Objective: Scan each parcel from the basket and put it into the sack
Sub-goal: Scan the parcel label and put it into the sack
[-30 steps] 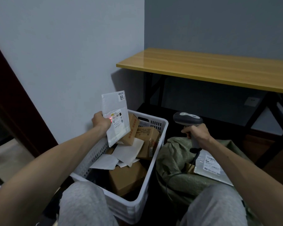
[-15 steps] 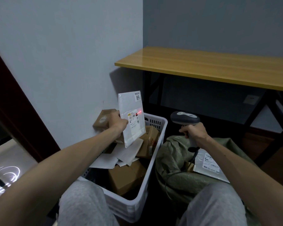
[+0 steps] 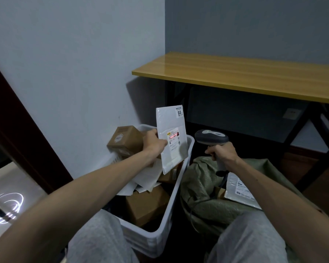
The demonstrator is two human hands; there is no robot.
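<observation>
My left hand grips a white mailer parcel upright over the far end of the white plastic basket. A red scan line glows on the mailer's label. To its right my right hand grips a grey handheld scanner, its head aimed left at the label. The basket holds several brown boxes and white envelopes. Right of the basket lies the green woven sack, open, with a white labelled parcel in its mouth.
A brown box sits at the basket's far left corner against the wall. A wooden tabletop on black legs stands behind. My grey-trousered knees fill the foreground. A dark door frame runs down the left.
My left hand has carried the white mailer rightward, toward the scanner, and the red line now lies across the label's barcode. The scanner hand has barely moved.
</observation>
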